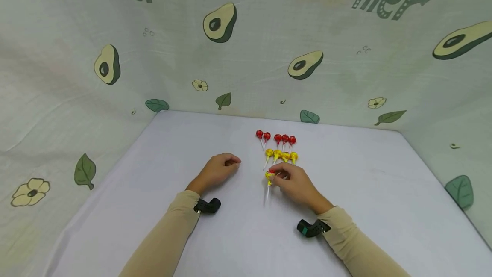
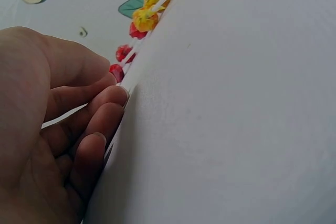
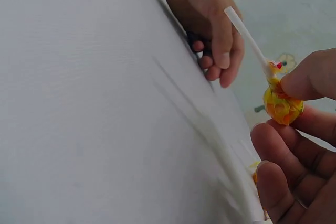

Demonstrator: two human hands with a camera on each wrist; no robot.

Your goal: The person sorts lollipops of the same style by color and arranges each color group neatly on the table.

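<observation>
My right hand [image 1: 295,184] pinches a yellow-wrapped lollipop [image 3: 283,107] by its head, between thumb and fingers. Its white stick points toward me in the head view. Just beyond the hand lies a row of several yellow lollipops [image 1: 277,154], sticks toward me. Behind them runs a row of several red lollipops [image 1: 278,138], with a small gap after the two leftmost. My left hand [image 1: 220,168] rests on the table left of the rows, fingers loosely bent and holding nothing. In the left wrist view, its fingertips [image 2: 116,97] lie close to the white surface.
A white cloth covers the table [image 1: 369,208]. Behind it and at the sides hangs a pale curtain [image 1: 253,54] printed with avocados, leaves and flowers. Black wrist cameras are strapped over both beige sleeves [image 1: 169,230].
</observation>
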